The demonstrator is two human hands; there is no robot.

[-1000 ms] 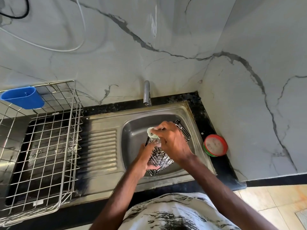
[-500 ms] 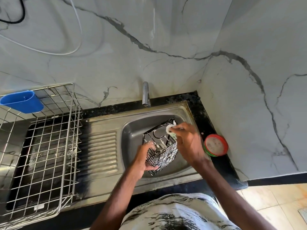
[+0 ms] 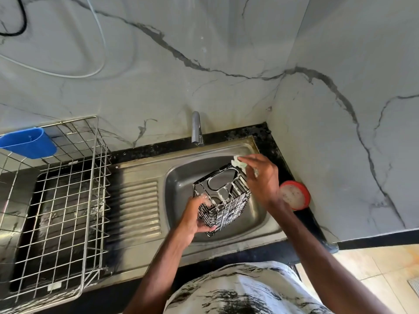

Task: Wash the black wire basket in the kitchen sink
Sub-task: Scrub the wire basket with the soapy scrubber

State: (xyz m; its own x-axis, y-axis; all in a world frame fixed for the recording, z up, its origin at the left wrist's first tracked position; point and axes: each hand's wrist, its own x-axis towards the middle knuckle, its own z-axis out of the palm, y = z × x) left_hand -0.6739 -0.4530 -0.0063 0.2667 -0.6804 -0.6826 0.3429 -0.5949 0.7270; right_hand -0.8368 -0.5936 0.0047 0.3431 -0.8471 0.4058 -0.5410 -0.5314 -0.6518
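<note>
The black wire basket (image 3: 223, 200), streaked with white suds, is tilted over the steel sink bowl (image 3: 181, 177) with its divided top facing me. My left hand (image 3: 195, 216) grips its lower left side from beneath. My right hand (image 3: 261, 175) is at the basket's far right top corner, pinching a pale green soapy cloth (image 3: 238, 163) against the rim. The tap (image 3: 196, 129) stands behind the bowl; no water shows running.
A red-rimmed round soap tub (image 3: 294, 194) sits on the black counter right of the sink. A ribbed drainboard (image 3: 136, 209) lies left of the bowl. Further left stands a large steel wire dish rack (image 3: 68, 200) with a blue plastic cup (image 3: 29, 142) hung on it. Marble walls close the corner.
My right hand with the cloth has moved from the basket's left top side across to its far right corner. The basket has turned so its open top shows.
</note>
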